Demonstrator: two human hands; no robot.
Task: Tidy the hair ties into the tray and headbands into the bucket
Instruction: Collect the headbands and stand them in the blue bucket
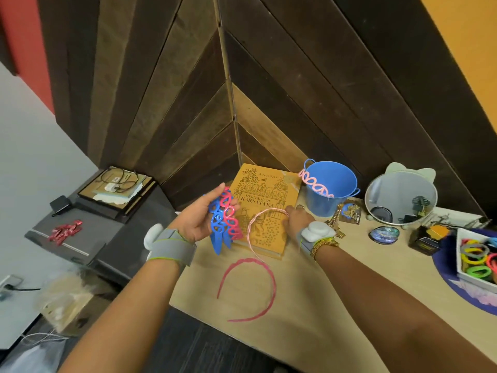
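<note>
Thin pale-pink headband [259,227] lies on the orange book [265,208], arch up toward the bucket, one leg trailing off the book's near edge. My right hand [297,218] is on its top curve, fingertips [288,211] pinched down on the band or right at it; can't tell for sure if the grip's closed yet, bc the hand hides the contact. Left hand [200,218] is half-curled round a bunch of looped headbands, blue [219,230] and pink/red [231,220], ends hanging down off the palm, so that one's full. Darker pink headband [251,288] sits flat on the table [336,292] just near of the book, untouched. Blue bucket [331,185] stands just right of the book w/ one pale looped headband [314,183] already draped over its rim. Hair ties [474,261] are mostly in the white tray [461,247] far right, so that half looks about done, imo. To do this pick well: pinch at the arch, not a leg, bc the thin band will flex and spring; lift straight up so the trailing leg clears the book edge, then go ends-first into the bucket so it doesn't hook the rim or knock the draped one off. Keep the left bunch tilted in; it'll slip if I loosen that hand.
</note>
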